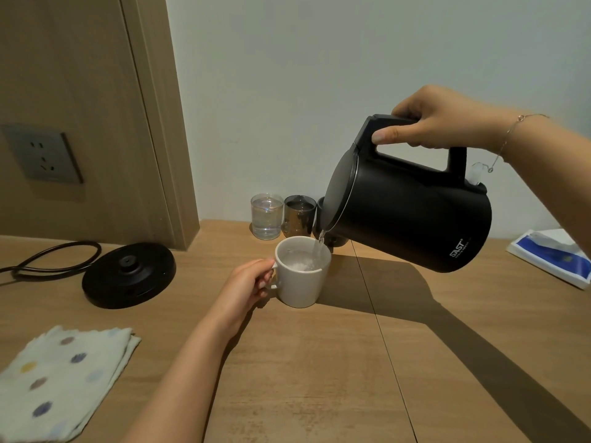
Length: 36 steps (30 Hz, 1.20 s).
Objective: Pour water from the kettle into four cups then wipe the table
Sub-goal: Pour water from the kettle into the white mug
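Observation:
My right hand (pixel 438 118) grips the handle of a black kettle (pixel 412 215), tilted to the left in the air. A thin stream of water runs from its spout into a white mug (pixel 302 279) on the wooden table (pixel 319 362). My left hand (pixel 248 287) holds the mug's handle. Behind the mug by the wall stand a clear glass (pixel 267 215) with water, a dark glass (pixel 298 215), and a dark cup (pixel 319 207) mostly hidden by the kettle. A folded dotted cloth (pixel 60 378) lies at the front left.
The kettle's black round base (pixel 129 274) sits on the left with its cord (pixel 54 259) running off to the left. A wall socket (pixel 43 155) is on the wooden panel above. A white and blue packet (pixel 553 255) lies at the right edge.

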Available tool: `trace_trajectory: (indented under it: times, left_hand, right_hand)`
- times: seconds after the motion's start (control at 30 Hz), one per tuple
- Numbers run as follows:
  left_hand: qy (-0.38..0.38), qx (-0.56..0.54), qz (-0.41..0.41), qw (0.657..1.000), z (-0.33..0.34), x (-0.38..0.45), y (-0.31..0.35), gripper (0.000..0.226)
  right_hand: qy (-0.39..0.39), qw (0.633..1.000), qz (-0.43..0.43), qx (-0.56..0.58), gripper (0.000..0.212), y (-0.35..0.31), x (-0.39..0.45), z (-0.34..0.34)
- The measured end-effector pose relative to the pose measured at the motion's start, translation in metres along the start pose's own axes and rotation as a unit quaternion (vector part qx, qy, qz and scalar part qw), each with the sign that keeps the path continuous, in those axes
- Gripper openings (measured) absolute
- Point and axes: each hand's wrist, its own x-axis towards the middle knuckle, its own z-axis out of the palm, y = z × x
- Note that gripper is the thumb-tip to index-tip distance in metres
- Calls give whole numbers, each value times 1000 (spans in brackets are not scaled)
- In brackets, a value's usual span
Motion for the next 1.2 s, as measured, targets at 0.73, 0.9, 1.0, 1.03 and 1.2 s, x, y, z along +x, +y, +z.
trace_trajectory:
  times: [0.73,0.9,1.0,1.03,1.2]
  left_hand:
    - [1,1,3,1000,1,-2,2,38]
    - [-3,-3,5,1000,2,-3,2,38]
    - [3,-7,1,1000,2,-2,2,38]
    - [5,-8,0,1000,2,-2,2,38]
    - [6,-8,4,1000,2,-2,1,38]
  right_hand:
    - [-9,1000,-5,-24,62,-11,-2,-5]
    - [-7,1000,-2,-25,63,-12,-2,-7]
    - [-5,1000,1,-22,61,-13,-2,-7]
    - [-5,1000,1,-22,61,-13,-3,-7]
    - [-7,1000,-1,-28,65,-14,-2,-8]
